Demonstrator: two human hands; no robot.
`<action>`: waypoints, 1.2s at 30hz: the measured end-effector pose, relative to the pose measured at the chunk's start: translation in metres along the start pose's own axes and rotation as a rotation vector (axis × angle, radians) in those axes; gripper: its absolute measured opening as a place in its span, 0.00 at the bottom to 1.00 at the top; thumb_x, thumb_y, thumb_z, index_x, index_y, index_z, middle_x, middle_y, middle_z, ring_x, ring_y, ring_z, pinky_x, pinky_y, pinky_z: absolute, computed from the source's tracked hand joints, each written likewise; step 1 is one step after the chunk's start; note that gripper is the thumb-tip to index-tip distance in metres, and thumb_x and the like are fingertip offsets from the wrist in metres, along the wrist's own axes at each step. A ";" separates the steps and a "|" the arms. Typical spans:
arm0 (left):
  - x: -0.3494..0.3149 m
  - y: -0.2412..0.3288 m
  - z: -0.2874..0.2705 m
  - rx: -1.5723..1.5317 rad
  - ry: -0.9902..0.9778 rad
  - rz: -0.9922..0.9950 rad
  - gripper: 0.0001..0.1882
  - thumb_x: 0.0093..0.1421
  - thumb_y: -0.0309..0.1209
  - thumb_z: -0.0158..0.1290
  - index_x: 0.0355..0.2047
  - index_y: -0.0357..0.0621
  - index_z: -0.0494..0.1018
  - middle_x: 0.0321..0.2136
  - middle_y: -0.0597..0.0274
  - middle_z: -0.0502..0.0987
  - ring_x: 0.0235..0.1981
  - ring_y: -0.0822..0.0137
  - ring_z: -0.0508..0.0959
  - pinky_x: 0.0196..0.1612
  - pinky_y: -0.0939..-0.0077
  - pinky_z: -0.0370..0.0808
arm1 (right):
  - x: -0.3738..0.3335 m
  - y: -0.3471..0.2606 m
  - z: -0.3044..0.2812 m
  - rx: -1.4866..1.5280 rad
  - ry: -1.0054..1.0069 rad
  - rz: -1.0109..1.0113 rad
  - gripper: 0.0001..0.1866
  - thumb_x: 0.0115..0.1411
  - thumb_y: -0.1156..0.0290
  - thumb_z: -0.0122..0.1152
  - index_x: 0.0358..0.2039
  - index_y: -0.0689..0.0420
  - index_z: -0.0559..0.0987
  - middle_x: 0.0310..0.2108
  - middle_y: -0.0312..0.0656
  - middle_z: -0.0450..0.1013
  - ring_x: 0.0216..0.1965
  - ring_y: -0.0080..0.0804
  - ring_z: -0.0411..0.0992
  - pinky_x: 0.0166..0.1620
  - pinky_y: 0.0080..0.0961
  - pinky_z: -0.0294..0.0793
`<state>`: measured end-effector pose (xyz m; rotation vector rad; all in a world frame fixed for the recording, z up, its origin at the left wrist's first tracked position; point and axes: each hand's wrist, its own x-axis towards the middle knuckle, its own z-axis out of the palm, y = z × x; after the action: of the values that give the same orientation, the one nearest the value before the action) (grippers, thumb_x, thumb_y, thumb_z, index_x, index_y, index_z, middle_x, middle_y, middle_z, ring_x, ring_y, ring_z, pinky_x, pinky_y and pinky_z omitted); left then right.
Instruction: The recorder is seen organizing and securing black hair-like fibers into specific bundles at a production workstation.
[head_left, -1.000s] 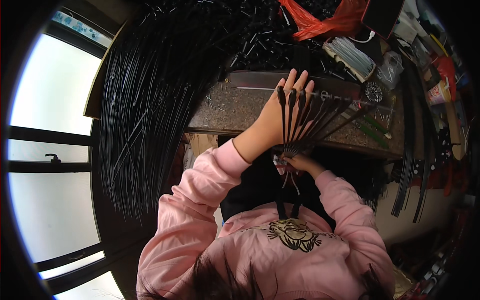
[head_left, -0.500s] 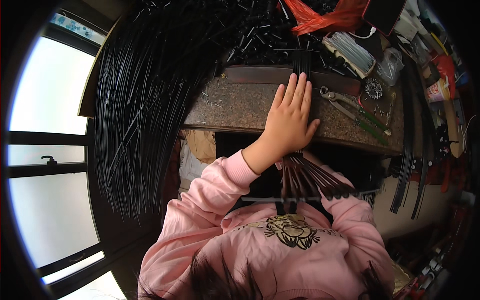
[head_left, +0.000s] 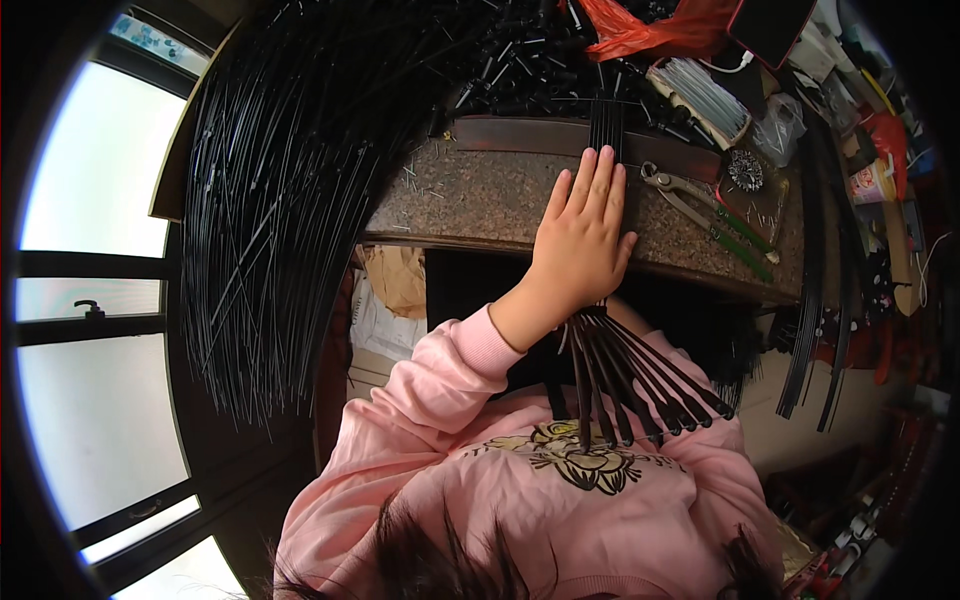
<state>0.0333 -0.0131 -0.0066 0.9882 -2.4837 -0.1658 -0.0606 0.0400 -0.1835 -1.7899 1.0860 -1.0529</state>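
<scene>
My left hand point(head_left: 583, 235) lies flat, fingers stretched out and palm down, over a bundle of slender dark rods point(head_left: 606, 125). The far ends of the bundle stick out past my fingertips and cross a long dark bar on the worktop. On the near side of my wrist, the fanned rod ends point(head_left: 640, 385) spread toward my chest, with thicker rounded tips. Of my right arm, the sleeve point(head_left: 705, 440) and a bit of bare forearm show beside the fan. My right hand itself is hidden beneath the left hand and the rods.
The long dark bar point(head_left: 520, 134) lies along the speckled stone worktop point(head_left: 470, 200). Green-handled pliers point(head_left: 700, 212) and a box of thin pale rods point(head_left: 700, 100) are at the right. A big heap of thin black rods point(head_left: 270, 230) hangs over the left side. Small black parts point(head_left: 530, 70) pile up behind.
The fanned rod ends have dropped nearer my chest and spread out. A thin grey rod that lay across them no longer shows. My left hand stays almost in place.
</scene>
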 end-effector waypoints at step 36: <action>0.001 0.007 0.000 -0.075 0.038 -0.010 0.26 0.43 0.37 0.43 0.40 0.31 0.57 0.46 0.46 0.52 0.49 0.54 0.52 0.48 0.64 0.50 | 0.171 -0.151 -0.162 -0.638 0.057 -0.013 0.08 0.40 0.77 0.51 0.25 0.62 0.70 0.20 0.35 0.64 0.17 0.16 0.56 0.21 0.13 0.57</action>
<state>0.0288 -0.0086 -0.0048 0.9645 -2.4206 -0.2392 -0.1162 -0.0990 0.0532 -2.2638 1.5704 -0.8161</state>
